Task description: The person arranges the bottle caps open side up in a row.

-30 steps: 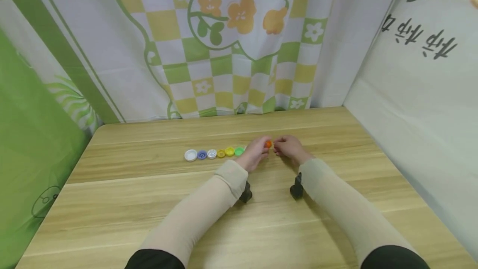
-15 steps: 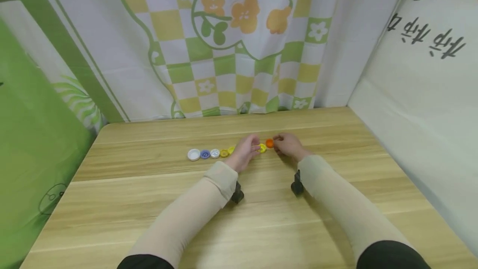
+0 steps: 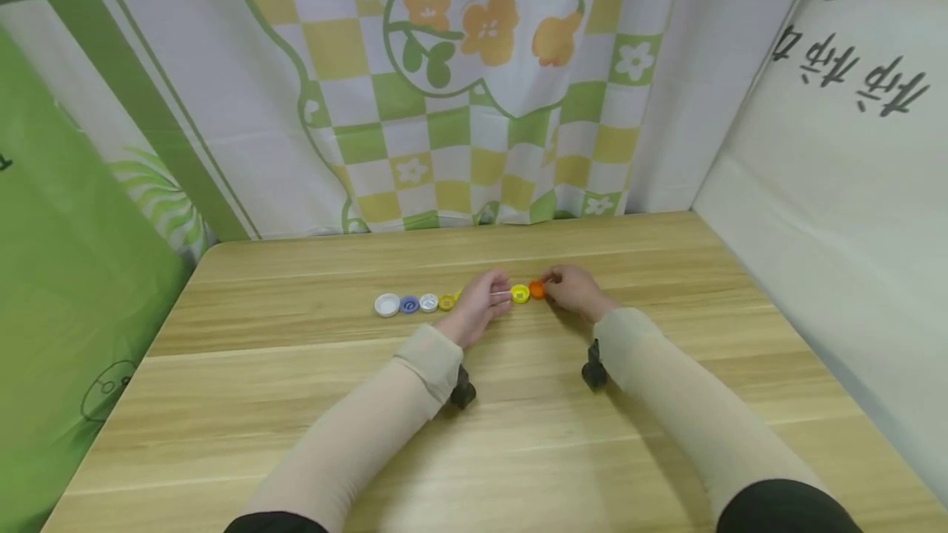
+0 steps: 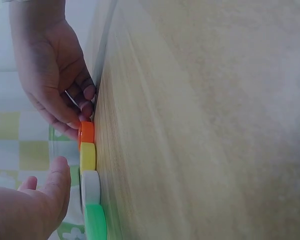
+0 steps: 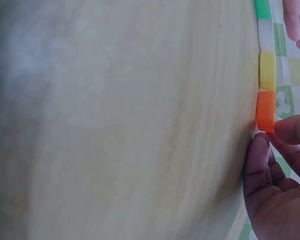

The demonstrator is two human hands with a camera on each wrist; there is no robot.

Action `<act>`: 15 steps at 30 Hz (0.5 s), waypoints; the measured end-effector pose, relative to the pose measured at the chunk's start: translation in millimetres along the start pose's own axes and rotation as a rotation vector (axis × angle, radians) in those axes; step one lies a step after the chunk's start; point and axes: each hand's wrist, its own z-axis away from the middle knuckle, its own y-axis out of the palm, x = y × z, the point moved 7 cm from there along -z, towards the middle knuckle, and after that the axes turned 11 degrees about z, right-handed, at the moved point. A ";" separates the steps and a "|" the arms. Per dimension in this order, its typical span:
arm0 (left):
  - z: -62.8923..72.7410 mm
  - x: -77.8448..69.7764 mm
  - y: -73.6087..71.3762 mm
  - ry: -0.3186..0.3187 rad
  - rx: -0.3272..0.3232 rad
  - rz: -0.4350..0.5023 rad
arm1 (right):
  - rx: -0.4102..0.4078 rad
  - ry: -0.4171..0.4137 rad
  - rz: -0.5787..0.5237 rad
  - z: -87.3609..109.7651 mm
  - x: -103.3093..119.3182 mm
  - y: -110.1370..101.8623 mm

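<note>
Several round plastic bottle caps stand in a row on the wooden table. At its right end is an orange cap (image 3: pixel 536 290), touching a yellow cap (image 3: pixel 520 294). My right hand (image 3: pixel 576 290) pinches the edge of the orange cap with thumb and forefinger, as the right wrist view shows. Fingers loosely extended and holding nothing, my left hand (image 3: pixel 477 303) hovers above the middle of the row. In the head view it covers part of a white cap and the green cap; the left wrist view shows that white cap (image 4: pixel 91 188) and green cap (image 4: pixel 95 222) beside the yellow one.
Left of my left hand the row continues with a dark yellow cap (image 3: pixel 447 302), a small white cap (image 3: pixel 429 303), a blue cap (image 3: pixel 409 304) and a larger white cap (image 3: pixel 387 305). A patterned curtain (image 3: pixel 459 130) hangs behind the table (image 3: pixel 533 434).
My left hand has let go of the orange cap and moved left over the row. My right hand has taken the cap and brought it against the yellow one.
</note>
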 end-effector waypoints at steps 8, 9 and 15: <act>12.1 -3.4 -7.2 0.036 0.015 -0.004 | 0.002 -0.008 0.000 2.0 -1.4 0.9; 14.7 -4.4 -8.5 0.038 0.018 -0.003 | 0.005 0.003 -0.013 3.3 -2.5 0.8; 37.4 -18.3 -22.4 0.073 0.069 -0.121 | -0.011 -0.015 -0.018 14.2 -0.6 -6.6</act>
